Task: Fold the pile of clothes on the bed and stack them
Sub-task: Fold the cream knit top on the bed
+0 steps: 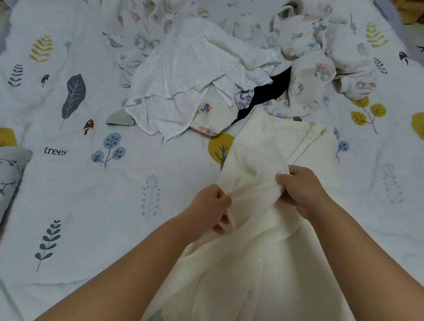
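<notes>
A cream garment point(259, 231) is being held by both hands near the lower middle of the view, over the bed point(86, 216). The left hand point(208, 207) is pinching a bunched fold at the garment's left edge, and the right hand point(301, 190) is gripping the cloth just across from it; both are clenched on the same piece, with a short span of fabric being stretched between them. The garment's long axis is running away from the person: its far end is lying flat on the bed beyond the hands, towards the pile point(202, 82), while its near end is draping down below the forearms. The two hands are being kept level with each other, neither clearly nearer to the cloth's middle, so the coming move is judged to turn on spreading or turning the piece along that near-to-far line before a fold is laid.

The pile is lying well beyond the hands, at the top middle of the bed, still unfolded: a dotted white piece point(189, 70) is lying on top, printed pieces point(312, 76) to the right, something dark point(273, 88) between. No container is seen, and no folded stack is visible. A pillow point(3, 176) is resting at the left edge.
</notes>
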### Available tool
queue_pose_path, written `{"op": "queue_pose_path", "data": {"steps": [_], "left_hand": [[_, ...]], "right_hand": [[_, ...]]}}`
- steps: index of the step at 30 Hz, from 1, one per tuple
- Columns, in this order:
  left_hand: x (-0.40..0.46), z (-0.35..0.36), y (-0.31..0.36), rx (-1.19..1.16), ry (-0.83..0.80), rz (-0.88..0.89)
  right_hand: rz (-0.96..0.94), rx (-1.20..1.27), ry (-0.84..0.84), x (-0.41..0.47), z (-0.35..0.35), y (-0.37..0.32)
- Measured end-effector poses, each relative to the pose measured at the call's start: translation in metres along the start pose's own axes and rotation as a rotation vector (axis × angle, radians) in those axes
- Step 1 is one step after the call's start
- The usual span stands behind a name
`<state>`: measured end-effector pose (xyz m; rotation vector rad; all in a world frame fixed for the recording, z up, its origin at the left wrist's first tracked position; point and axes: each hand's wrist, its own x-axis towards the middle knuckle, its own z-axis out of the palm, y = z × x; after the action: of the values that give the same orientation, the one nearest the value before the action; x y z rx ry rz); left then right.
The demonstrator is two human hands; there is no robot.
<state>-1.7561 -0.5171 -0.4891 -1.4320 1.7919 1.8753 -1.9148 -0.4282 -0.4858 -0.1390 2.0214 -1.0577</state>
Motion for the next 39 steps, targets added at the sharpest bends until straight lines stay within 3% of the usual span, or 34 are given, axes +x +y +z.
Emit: {"op": "queue_pose_path", "data": {"steps": [2,4,8,11,17,22,24,27,28,34,36,39], "left_hand": [[0.004,0.003,-0.004,0.122,0.084,0.074],[0.005,0.008,-0.006,0.088,0.119,0.122],[0.000,0.015,-0.002,-0.466,0.002,-0.037],[-0.008,0.017,0.005,-0.650,-0.110,-0.117],[-0.009,0.019,0.012,-0.657,0.030,-0.032],[-0.009,0.029,0.016,-0.531,0.117,0.036],[-0.004,0.034,0.013,-0.451,0.160,0.044],[0.003,0.041,-0.003,-0.202,0.175,0.033],[0.005,0.043,-0.009,-0.076,0.166,0.034],[-0.020,0.049,-0.030,0.831,-0.147,0.183],[-0.034,0.051,-0.039,1.046,-0.245,0.199],[-0.049,0.055,-0.050,1.238,-0.248,0.251]], "right_hand": [[0.020,0.017,0.072,-0.002,-0.002,0.010],[0.088,0.061,0.072,-0.014,0.001,0.017],[0.286,0.084,-0.294,-0.051,0.011,0.027],[0.315,0.089,-0.494,-0.071,0.016,0.041],[0.237,0.519,-0.435,-0.089,0.005,0.053],[0.209,0.464,-0.302,-0.092,-0.013,0.054],[0.151,0.162,-0.146,-0.089,-0.018,0.058],[-0.027,-0.677,0.140,-0.082,-0.018,0.074],[-0.024,-0.770,0.174,-0.084,-0.017,0.078],[0.198,-0.746,0.078,-0.093,-0.014,0.102],[0.193,-0.662,0.026,-0.090,-0.018,0.108],[0.190,-0.409,-0.003,-0.087,-0.023,0.113]]}}
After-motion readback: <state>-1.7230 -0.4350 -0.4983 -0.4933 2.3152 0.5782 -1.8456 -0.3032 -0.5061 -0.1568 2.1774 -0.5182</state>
